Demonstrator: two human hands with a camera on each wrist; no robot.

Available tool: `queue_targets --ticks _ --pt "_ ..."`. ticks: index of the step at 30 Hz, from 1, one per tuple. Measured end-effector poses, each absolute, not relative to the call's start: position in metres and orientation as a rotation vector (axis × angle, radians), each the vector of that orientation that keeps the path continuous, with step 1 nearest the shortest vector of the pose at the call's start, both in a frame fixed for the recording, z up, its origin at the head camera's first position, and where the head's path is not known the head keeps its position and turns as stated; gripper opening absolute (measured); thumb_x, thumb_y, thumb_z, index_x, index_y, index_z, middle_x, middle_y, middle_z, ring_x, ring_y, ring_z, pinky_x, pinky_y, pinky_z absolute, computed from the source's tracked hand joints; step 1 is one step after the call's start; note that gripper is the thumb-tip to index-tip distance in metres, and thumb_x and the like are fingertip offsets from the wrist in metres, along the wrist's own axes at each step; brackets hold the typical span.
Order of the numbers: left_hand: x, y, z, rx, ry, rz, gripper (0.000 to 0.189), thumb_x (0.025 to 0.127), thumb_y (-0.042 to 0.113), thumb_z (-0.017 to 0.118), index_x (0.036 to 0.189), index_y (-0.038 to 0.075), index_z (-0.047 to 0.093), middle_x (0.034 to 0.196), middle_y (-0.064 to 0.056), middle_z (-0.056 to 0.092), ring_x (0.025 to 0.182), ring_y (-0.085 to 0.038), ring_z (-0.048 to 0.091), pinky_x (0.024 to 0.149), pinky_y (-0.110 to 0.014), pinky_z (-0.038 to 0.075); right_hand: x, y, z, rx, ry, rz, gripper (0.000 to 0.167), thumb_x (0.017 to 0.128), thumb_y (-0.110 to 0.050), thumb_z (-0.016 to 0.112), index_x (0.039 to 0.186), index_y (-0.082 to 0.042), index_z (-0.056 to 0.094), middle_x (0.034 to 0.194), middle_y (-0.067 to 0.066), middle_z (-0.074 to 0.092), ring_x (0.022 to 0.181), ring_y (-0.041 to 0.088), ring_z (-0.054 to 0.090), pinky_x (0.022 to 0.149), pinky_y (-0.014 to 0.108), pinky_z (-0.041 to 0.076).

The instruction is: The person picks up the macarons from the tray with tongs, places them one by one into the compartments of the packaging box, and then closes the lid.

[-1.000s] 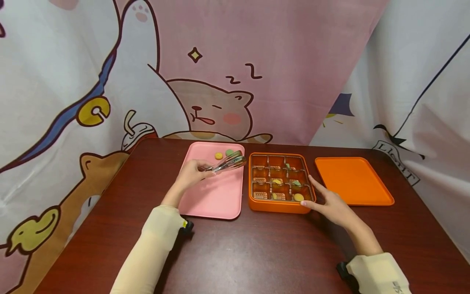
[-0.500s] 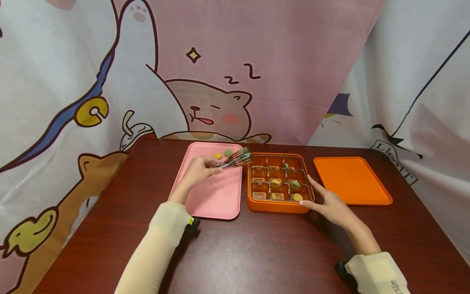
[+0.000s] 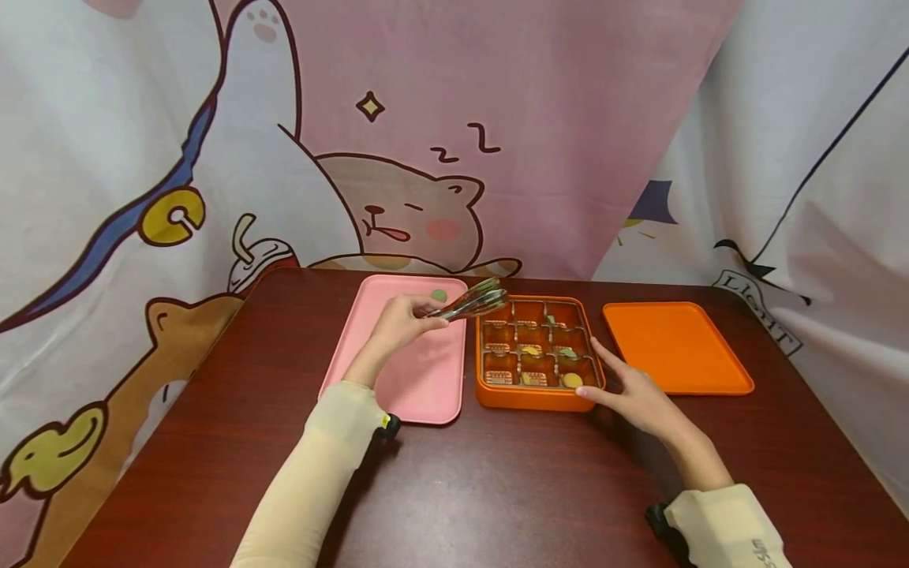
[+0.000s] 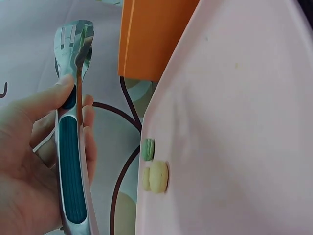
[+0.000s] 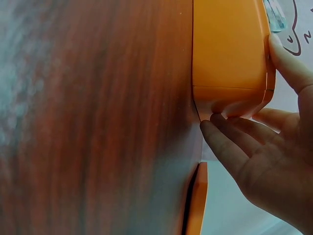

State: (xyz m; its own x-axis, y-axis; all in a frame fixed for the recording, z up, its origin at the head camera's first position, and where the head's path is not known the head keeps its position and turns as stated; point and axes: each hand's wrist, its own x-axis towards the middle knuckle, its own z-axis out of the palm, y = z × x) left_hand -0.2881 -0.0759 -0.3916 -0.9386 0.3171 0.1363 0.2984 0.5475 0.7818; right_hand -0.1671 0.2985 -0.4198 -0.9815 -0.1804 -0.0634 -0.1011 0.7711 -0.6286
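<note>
My left hand (image 3: pixel 405 319) grips metal tongs (image 4: pixel 73 171) with teal inlays on the handle. In the head view the tongs' heads overlap the back left of an orange box (image 3: pixel 536 400); whether anything is between them I cannot tell. A clear brown insert splits the box into several compartments, with a yellow macaron (image 3: pixel 572 380) front right and a green one (image 3: pixel 566 353) behind it. My right hand (image 3: pixel 635 394) steadies the box's front right corner, thumb at the rim, fairly straight fingers along the side. A green macaron (image 4: pixel 148 149) and a yellow macaron (image 4: pixel 159 176) lie on the pink tray (image 3: pixel 426 386).
The pink tray stands close to the left side of the box. On the right lies a flat orange lid (image 3: pixel 678 347). Everything is on a dark wooden table (image 3: pixel 461 489), with a printed cartoon curtain (image 3: pixel 568 158) behind.
My left hand has moved right with the tongs, from above the pink tray to the box's back left. It now hides the yellow macaron in the head view. The right hand stays put.
</note>
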Motion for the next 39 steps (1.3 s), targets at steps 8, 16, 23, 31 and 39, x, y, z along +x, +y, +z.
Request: queue_targets --ticks 8,16,23,31,39 --pt "-0.290 -0.060 -0.391 0.628 2.774 1.379 0.034 0.083 0.018 0.081 0.114 0.006 0.075 0.101 -0.011 0.077 0.085 -0.019 0.070 0.075 -0.027 0.054 -0.166 0.297 -0.417 -0.227 2.836 -1.001 0.092 0.094 -0.046 0.065 0.161 -0.013 0.011 0.156 0.034 0.028 0.139 0.057 0.032 0.103 0.073 0.033" --pt "-0.290 -0.044 -0.390 0.687 2.844 1.276 0.030 0.083 0.020 0.081 0.110 0.008 0.076 0.101 -0.008 0.075 0.088 -0.021 0.069 0.082 -0.031 0.054 -0.166 0.298 -0.417 -0.219 2.835 -1.006 0.093 0.093 -0.046 0.065 0.161 -0.013 0.011 0.157 0.034 0.028 0.139 0.057 0.032 0.104 0.073 0.032" --pt "-0.291 -0.031 -0.389 0.638 2.824 1.262 0.032 0.084 0.021 0.080 0.114 0.011 0.076 0.105 -0.007 0.077 0.092 -0.019 0.071 0.083 -0.030 0.054 -0.165 0.298 -0.418 -0.220 2.832 -1.005 0.093 0.094 -0.047 0.065 0.161 -0.014 0.011 0.156 0.034 0.028 0.139 0.057 0.032 0.104 0.072 0.033" --pt "-0.293 -0.022 -0.390 0.614 2.800 1.245 0.030 0.084 0.020 0.080 0.113 0.011 0.076 0.103 -0.005 0.077 0.090 -0.018 0.069 0.081 -0.029 0.052 -0.166 0.298 -0.418 -0.213 2.829 -1.004 0.093 0.093 -0.047 0.065 0.161 -0.014 0.010 0.157 0.033 0.027 0.140 0.057 0.031 0.104 0.073 0.032" --pt "-0.294 -0.016 -0.393 0.619 2.824 1.201 0.029 0.084 0.021 0.080 0.111 0.011 0.076 0.102 -0.005 0.077 0.089 -0.018 0.068 0.081 -0.030 0.051 -0.167 0.298 -0.418 -0.221 2.841 -0.994 0.092 0.094 -0.047 0.065 0.161 -0.014 0.011 0.157 0.033 0.028 0.139 0.057 0.033 0.103 0.073 0.033"
